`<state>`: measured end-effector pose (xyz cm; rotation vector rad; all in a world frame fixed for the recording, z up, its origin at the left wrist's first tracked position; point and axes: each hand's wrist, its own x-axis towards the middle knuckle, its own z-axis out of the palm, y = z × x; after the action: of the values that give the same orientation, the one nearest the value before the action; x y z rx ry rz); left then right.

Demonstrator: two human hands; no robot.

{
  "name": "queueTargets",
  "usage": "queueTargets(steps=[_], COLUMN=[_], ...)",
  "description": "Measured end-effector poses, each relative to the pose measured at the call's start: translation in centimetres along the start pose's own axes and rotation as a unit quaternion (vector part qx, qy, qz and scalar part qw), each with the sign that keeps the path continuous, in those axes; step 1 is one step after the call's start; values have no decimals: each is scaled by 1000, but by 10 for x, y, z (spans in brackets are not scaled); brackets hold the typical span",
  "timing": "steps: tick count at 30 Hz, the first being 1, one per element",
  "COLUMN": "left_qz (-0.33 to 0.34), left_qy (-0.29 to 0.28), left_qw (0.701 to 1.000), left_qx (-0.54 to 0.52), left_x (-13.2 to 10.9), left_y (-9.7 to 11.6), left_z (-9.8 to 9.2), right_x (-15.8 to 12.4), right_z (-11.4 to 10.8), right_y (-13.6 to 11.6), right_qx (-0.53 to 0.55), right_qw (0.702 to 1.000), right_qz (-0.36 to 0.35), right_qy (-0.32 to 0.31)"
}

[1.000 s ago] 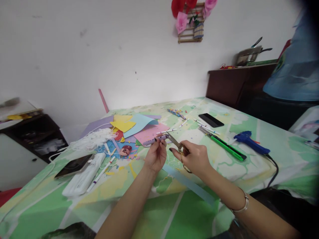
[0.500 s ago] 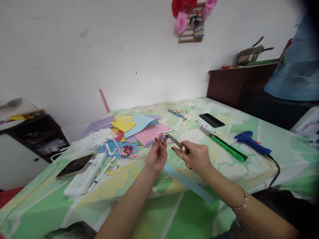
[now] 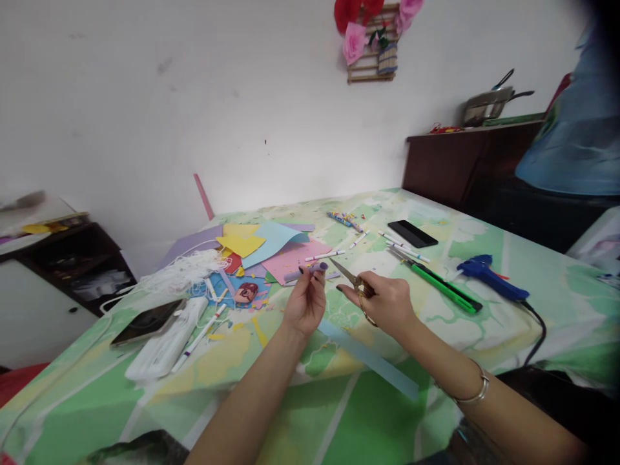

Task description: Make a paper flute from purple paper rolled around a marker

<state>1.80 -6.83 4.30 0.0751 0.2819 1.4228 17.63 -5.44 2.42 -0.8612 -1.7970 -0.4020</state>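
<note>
Between the thumb and fingers of my left hand (image 3: 305,305) is a rolled purple paper tube (image 3: 292,276), its open end turned to the right. My right hand (image 3: 390,298) grips a pair of scissors (image 3: 345,272) by the handles. The blades look closed and point toward the tube's end, with a small gap between them. A light blue paper strip (image 3: 371,359) lies on the tablecloth below my hands. Behind the tube are a pink paper sheet (image 3: 295,258) and a white marker (image 3: 325,256).
A green utility knife (image 3: 443,287), a blue glue gun (image 3: 491,278) and a black phone (image 3: 413,234) lie to the right. On the left are tangled white string (image 3: 177,274), another phone (image 3: 148,321), a white power strip (image 3: 165,342) and coloured paper sheets (image 3: 268,241).
My right hand has drawn the scissors slightly to the right, away from the tube's end. My left hand has turned the tube a little, and its open end shows more.
</note>
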Motion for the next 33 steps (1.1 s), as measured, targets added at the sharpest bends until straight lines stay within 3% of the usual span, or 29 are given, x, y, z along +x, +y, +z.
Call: queueTargets(steps=[8, 16, 29, 33], left_qz=[9, -15, -55, -35], left_qy=[6, 30, 17, 7], left_qw=[1000, 998, 997, 994], left_qx=[29, 49, 55, 101], left_x=[1, 1, 3, 4], left_y=[-1, -4, -1, -1], left_z=[1, 1, -5, -5], right_x=[9, 10, 9, 10], right_z=[-10, -4, -7, -9], right_y=[-6, -3, 7, 13], right_qx=[-4, -37, -62, -47], right_qw=[995, 997, 995, 997], right_qz=[32, -13, -67, -35], right_qy=[-90, -62, -43, -47])
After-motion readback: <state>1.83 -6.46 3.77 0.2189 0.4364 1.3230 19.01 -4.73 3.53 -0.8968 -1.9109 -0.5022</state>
